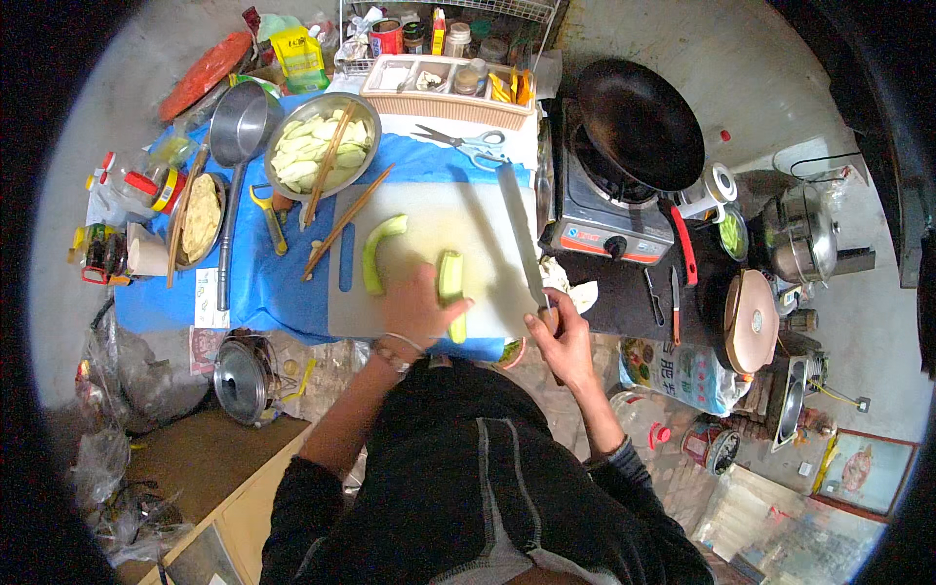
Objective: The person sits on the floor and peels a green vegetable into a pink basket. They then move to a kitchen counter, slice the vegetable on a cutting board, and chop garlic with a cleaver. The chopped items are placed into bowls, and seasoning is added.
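My right hand (pixel 561 335) grips the wooden handle of a kitchen knife (pixel 521 234), its long blade pointing away from me over the right edge of the white cutting board (pixel 482 205). My left hand (pixel 420 303), a little blurred, is over the board between two pale green peeled vegetable pieces. The curved piece (pixel 371 256) lies to its left. A straighter piece (pixel 452 274) is at its right, by the thumb; whether the fingers touch either piece cannot be told. A metal bowl of pale green slices (pixel 322 146) stands behind the board with chopsticks (pixel 329 164) across it.
Scissors (pixel 468 142) lie behind the board, near a seasoning box (pixel 446 106). Another pair of chopsticks (pixel 349 219) rests over the board's left edge, near a yellow peeler (pixel 270 219). On the right stands a gas stove (pixel 610 227) with a black wok (pixel 640 124).
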`<state>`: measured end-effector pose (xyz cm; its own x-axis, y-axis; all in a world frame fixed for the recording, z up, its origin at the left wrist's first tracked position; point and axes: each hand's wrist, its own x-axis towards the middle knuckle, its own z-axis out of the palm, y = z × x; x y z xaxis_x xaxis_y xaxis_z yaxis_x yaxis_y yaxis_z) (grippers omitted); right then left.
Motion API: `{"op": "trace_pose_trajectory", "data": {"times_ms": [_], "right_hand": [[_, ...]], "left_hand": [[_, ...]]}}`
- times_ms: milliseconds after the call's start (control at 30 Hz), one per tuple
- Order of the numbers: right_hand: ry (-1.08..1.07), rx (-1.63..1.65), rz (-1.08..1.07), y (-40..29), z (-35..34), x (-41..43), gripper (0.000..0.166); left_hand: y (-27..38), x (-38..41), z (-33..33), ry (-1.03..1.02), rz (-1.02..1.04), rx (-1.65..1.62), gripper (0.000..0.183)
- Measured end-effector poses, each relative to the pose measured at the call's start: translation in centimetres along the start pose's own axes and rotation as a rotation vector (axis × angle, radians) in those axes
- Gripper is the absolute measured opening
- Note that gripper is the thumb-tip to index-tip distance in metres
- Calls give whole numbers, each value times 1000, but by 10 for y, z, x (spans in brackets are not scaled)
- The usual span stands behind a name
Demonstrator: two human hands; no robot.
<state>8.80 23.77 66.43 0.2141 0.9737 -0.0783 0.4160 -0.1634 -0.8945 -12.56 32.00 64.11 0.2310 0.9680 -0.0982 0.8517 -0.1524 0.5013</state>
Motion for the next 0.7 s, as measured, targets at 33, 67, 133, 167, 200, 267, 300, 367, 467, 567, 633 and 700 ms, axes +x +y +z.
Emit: {"op": "trace_pose_trajectory", "data": {"times_ms": [33,67,133,167,200,267,300,367,467,567,633,700], "right_hand": [[-12,1,56,-5,-2,-1,39],[-24,1,112,-9,-4,-1,39],[-32,-17,146,-8,-9,-2,38],[-37,-26,164,-7,-11,-3,38],[-29,6,107,-2,-10,-5,39],[-92,-22,65,-6,-15,-7,38],[-121,-35,47,-9,-17,-9,38],[-216,-154,19,-15,-20,-10,39],[-390,-222,91,-42,-24,-4,45],[-428,-283,18,-32,-22,-4,50],[-469,-252,63,-46,-21,2,48],[-489,-300,47,-42,-19,6,46]], "left_hand": [[0,0,10,66,55,-29,42],[-1,1,18,131,109,-59,43],[2,6,19,11,30,-171,39],[-4,11,20,43,143,-134,37],[-16,19,19,79,263,-98,36],[-26,30,2,-28,344,-13,42],[-31,32,-2,1,407,15,40],[-41,35,-5,60,532,67,35],[-41,23,-5,120,505,53,36],[-40,14,3,224,468,45,35],[-41,11,5,243,426,51,34],[-43,10,6,225,382,68,33]]}}
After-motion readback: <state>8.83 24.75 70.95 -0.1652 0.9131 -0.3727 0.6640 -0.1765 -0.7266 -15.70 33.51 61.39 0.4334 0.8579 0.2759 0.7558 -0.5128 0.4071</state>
